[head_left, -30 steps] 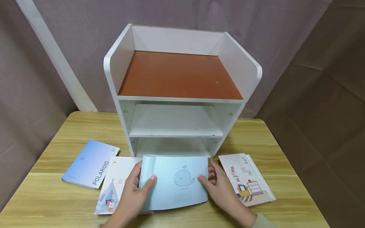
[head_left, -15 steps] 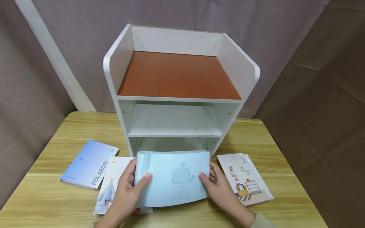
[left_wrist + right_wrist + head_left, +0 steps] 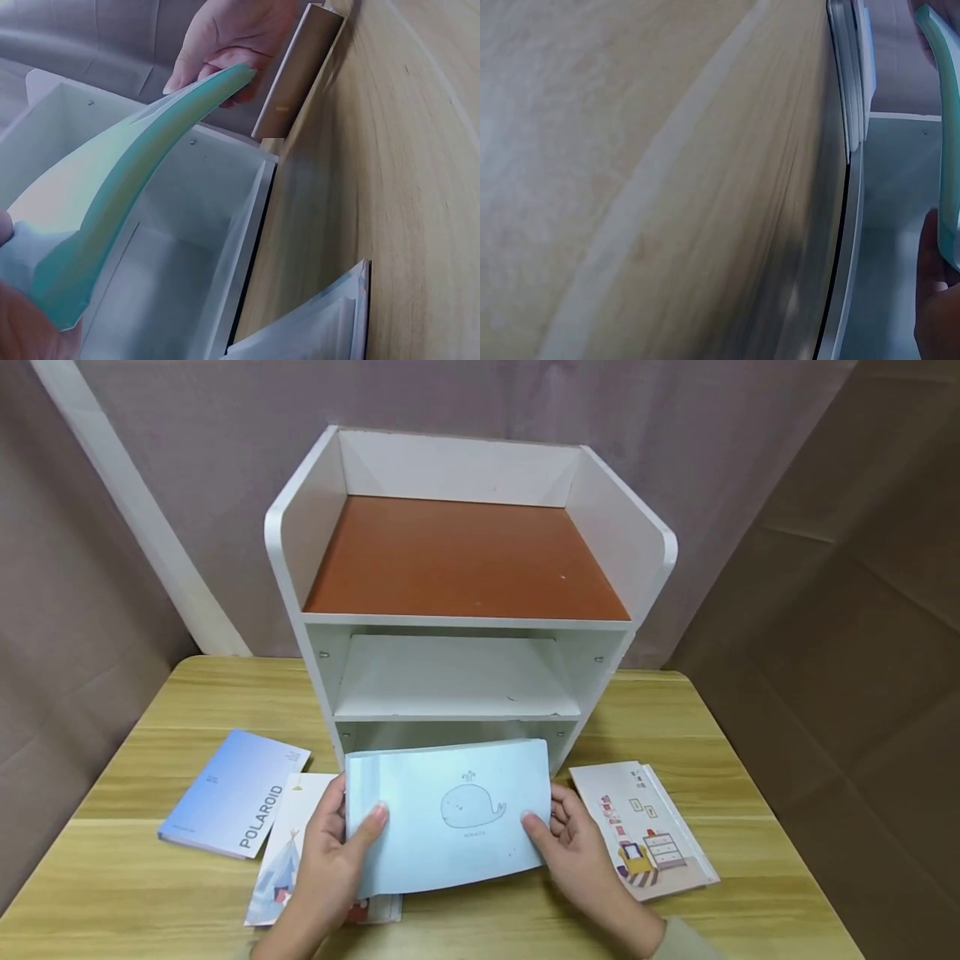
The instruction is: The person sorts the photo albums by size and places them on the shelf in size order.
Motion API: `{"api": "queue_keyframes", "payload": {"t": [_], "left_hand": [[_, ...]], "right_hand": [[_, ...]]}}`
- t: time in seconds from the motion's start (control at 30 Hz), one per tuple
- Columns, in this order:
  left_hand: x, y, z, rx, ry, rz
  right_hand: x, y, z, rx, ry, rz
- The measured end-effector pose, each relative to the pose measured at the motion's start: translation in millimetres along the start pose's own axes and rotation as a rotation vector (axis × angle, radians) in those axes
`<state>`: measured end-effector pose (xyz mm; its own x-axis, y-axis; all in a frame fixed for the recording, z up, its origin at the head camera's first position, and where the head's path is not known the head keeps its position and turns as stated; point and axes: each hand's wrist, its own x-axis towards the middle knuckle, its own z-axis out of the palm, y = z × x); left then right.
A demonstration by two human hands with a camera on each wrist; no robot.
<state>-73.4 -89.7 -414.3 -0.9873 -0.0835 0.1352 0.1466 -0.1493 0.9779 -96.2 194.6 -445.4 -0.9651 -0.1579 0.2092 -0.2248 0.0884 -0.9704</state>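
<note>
Shelf (image 3: 457,681) stands on the table (image 3: 660,727), Polaroid book (image 3: 225,793) and tent book (image 3: 273,868) left of its front, dresser book (image 3: 637,827) right. Before it, left hand (image 3: 330,852) and right hand (image 3: 573,852) clamp the ends of the whale book (image 3: 442,822), screening most of the lowest bay (image 3: 457,734). The tent book is partly covered; the whale's caption (image 3: 474,835) seems lettering, too faint to read.

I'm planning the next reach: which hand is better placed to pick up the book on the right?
Probably the right hand: it is close to the book on the right, the left hand farther off. Both hold the whale book, so the right hand would have to let go.
</note>
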Motion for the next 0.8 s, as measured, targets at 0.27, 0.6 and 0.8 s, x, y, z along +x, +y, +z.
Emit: {"api": "queue_keyframes", "payload": {"t": [0.27, 0.6, 0.8], "left_hand": [[0.8, -3.4, 0.8, 0.013, 0.001, 0.019], [6.3, 7.6, 3.4, 0.132, -0.087, 0.269], [4.7, 18.8, 4.1, 0.471, -0.107, 0.378]], "right_hand": [[-3.1, -5, 2, 0.080, -0.024, -0.017], [5.3, -26, 7, -0.046, 0.174, -0.266], [17.4, -38, 3, -0.100, 0.261, -0.397]]}}
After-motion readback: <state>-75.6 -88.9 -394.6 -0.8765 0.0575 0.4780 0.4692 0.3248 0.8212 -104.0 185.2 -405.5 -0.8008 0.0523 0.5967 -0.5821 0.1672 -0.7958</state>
